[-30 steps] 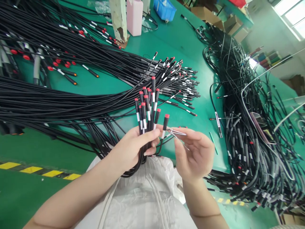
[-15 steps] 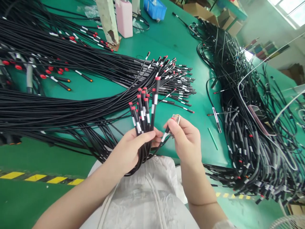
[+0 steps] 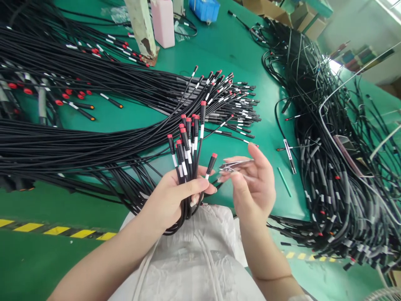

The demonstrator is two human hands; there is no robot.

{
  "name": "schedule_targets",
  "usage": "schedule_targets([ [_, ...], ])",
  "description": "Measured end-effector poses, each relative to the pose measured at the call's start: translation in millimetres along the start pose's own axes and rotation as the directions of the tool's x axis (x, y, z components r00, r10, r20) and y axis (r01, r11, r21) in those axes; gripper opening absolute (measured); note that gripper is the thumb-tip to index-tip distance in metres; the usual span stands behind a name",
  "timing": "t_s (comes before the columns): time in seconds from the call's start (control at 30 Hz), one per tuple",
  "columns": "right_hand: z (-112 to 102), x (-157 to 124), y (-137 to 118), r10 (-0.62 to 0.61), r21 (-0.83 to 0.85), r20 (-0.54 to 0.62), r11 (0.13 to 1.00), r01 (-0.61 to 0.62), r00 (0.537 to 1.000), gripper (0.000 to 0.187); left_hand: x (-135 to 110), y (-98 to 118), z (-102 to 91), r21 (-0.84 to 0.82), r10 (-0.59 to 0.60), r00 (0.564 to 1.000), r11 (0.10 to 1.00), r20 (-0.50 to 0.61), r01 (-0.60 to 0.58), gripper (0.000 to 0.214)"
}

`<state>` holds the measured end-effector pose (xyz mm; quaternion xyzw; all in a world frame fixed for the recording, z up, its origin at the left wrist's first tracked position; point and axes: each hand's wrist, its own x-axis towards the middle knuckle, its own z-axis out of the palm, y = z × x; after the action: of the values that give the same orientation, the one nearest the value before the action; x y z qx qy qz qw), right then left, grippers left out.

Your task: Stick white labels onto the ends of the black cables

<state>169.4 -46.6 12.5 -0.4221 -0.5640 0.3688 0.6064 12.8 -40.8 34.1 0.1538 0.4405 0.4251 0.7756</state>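
Gathered in a snug grip, a bunch of red-tipped black cables (image 3: 187,152) stands in a person's left hand (image 3: 171,194) at the near edge of a green counter (image 3: 216,50). One red-tipped connector (image 3: 211,164) leans right of the others, between the two hands. The right hand (image 3: 255,182), its grip loose, holds a small metal tool (image 3: 234,164) between thumb and fingers, the tool's tip pointing left toward that connector. Long black cables (image 3: 78,144) sweep in from the left behind the bunch, while a tangled cable heap (image 3: 326,167) covers the right side, a thin green stick (image 3: 284,182) lying just beside it. At the far side are a pink container (image 3: 163,25) and a blue bin (image 3: 205,10).
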Motion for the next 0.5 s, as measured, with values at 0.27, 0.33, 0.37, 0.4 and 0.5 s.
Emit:
schedule_targets([
  [0.27,1.1,-13.0,2.2,-0.292,-0.106,0.107,0.947,0.303,0.950,0.048,-1.1,-4.2,-4.1,-0.078,-0.005,0.997,0.997,0.074,0.011,0.016],
  [0.33,1.3,-12.7,3.3,-0.299,-0.100,0.121,0.945,0.311,0.947,0.050,-1.1,-4.5,-4.2,-0.070,0.015,0.997,0.997,0.082,-0.009,0.015],
  [0.37,1.4,-12.5,3.6,-0.305,-0.098,0.124,0.943,0.317,0.944,0.050,-1.2,-4.7,-4.2,-0.066,0.026,0.996,0.998,0.085,-0.020,0.014],
  [0.4,1.5,-12.5,3.6,-0.310,-0.097,0.127,0.942,0.322,0.942,0.051,-1.3,-5.0,-4.2,-0.062,0.036,0.996,0.998,0.086,-0.031,0.014],
  [0.5,1.5,-12.7,3.0,-0.325,-0.089,0.142,0.936,0.340,0.935,0.052,-1.5,-6.3,-4.0,-0.061,0.062,0.995,0.997,0.082,-0.057,0.015],
])
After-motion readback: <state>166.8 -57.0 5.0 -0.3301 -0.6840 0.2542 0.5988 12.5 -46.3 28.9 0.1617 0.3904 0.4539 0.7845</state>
